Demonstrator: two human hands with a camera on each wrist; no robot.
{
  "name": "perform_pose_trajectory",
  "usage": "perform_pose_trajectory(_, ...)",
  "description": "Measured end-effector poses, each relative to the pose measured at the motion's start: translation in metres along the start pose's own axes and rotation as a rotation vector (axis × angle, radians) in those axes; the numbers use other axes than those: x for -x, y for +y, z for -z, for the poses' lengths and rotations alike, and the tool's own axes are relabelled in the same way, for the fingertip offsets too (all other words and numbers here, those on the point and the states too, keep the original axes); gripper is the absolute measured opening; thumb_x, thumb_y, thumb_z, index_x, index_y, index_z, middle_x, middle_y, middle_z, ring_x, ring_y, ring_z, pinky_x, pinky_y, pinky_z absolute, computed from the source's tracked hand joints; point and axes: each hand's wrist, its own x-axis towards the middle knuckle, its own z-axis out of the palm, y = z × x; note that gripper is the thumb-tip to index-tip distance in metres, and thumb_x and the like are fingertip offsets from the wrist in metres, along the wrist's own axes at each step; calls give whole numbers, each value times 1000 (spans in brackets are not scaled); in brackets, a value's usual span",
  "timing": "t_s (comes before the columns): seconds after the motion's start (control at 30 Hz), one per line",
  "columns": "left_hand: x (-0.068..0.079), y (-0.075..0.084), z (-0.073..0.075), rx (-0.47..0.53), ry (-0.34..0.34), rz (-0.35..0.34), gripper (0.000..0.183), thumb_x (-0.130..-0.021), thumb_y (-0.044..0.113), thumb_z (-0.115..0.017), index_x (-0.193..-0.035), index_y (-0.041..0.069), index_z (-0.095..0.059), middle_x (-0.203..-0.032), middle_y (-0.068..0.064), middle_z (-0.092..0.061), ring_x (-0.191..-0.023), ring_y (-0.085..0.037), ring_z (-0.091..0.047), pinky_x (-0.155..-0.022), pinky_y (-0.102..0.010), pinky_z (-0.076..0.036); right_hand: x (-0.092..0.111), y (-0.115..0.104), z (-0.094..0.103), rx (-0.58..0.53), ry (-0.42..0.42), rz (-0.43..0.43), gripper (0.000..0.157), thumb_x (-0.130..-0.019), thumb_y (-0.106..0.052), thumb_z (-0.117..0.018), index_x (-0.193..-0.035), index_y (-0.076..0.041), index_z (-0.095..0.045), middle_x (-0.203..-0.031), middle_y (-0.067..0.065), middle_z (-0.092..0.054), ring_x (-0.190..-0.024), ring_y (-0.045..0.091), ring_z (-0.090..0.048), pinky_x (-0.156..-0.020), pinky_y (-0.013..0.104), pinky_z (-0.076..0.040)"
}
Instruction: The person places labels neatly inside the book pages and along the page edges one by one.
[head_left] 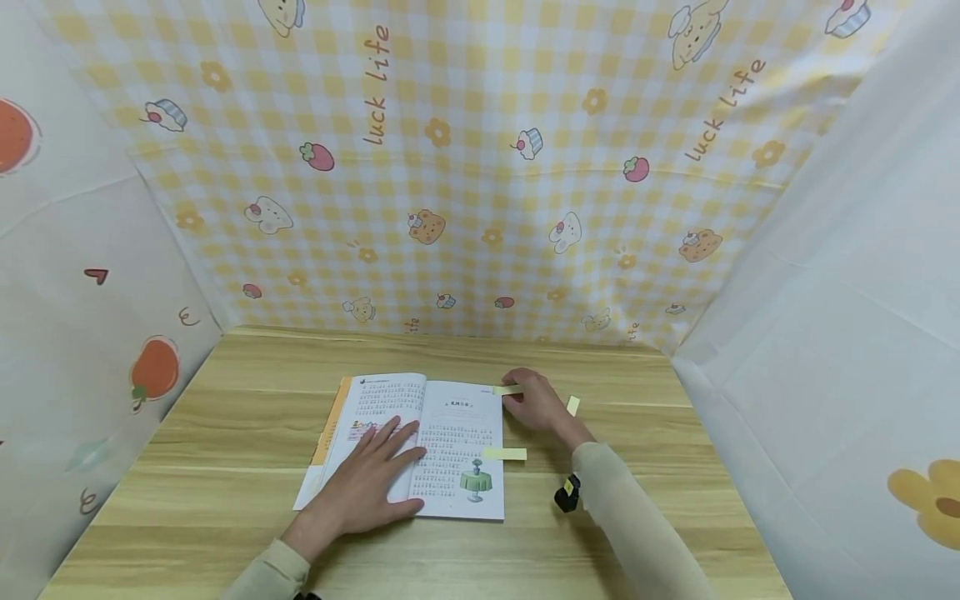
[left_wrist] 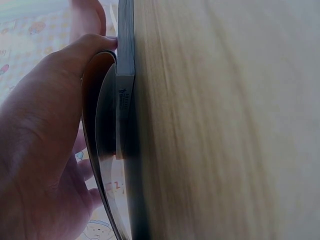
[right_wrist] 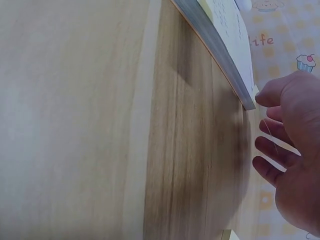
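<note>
An open book [head_left: 480, 417] with printed pages lies on the table. My left hand [head_left: 363, 487] rests across its left page and the fold, fingers spread; in the left wrist view the lower page edges [left_wrist: 100, 90] bow up beside the hand. At the book's upper right corner, my right hand [head_left: 536, 404] holds the outer end of a pale yellow sticky note [head_left: 504, 389] that overlaps the page edge. The right wrist view shows its thumb [right_wrist: 272, 92] close to the book corner; the pinch itself is mostly hidden. Lower down, a second sticky note [head_left: 506, 454] juts past the right edge.
Another pale yellow piece [head_left: 573, 406] lies on the wooden table [head_left: 645, 467] just beyond the right wrist. An orange cover flap [head_left: 330, 425] shows at the book's left side. Patterned cloth [head_left: 480, 183] hangs behind the table, with white cloth at both sides.
</note>
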Motion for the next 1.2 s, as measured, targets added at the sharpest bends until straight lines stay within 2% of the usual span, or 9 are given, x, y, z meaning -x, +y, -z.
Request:
perform_pose_trajectory(0.43, 0, 0, 1, 5, -4, 1, 75, -97, 65, -78, -155, 19, -68, -183, -10, -43, -173, -44, -33, -140, -70, -30, 12, -2, 5, 84, 22, 160, 48, -107, -18, -74, -148, 5, -68, -157, 25, -67, -152, 47, -59, -130, 65, -48)
perform_pose_trajectory(0.63, 0, 1, 2, 7, -5, 1, 75, -97, 65, -78, -155, 19, -68, -183, -10, -43, -173, -44, -33, -140, -70, -30, 19, -5, 7, 156, -7, 204, 53, -108, -26, -73, -152, 3, -65, -159, 23, -67, -154, 47, -58, -132, 68, -45)
perform_pose_trajectory(0.93, 0, 0, 1, 4, -10, 4, 75, -97, 66, -78, -156, 19, -68, -183, -10, -43, -173, -43, -33, -140, -70, -30, 28, -5, 5, 232, -78, 191, 54, -112, -37, -65, -156, -5, -64, -167, 18, -61, -164, 49, -46, -136, 73, -35)
perform_pose_trajectory(1.2, 0, 0, 1, 5, -16, 7, 75, -98, 66, -77, -156, 19, -68, -183, -10, -42, -174, -43, -32, -141, -69, -29, 30, -4, 2, 271, -114, 178, 54, -116, -42, -61, -158, -9, -64, -170, 14, -60, -168, 47, -40, -136, 73, -33)
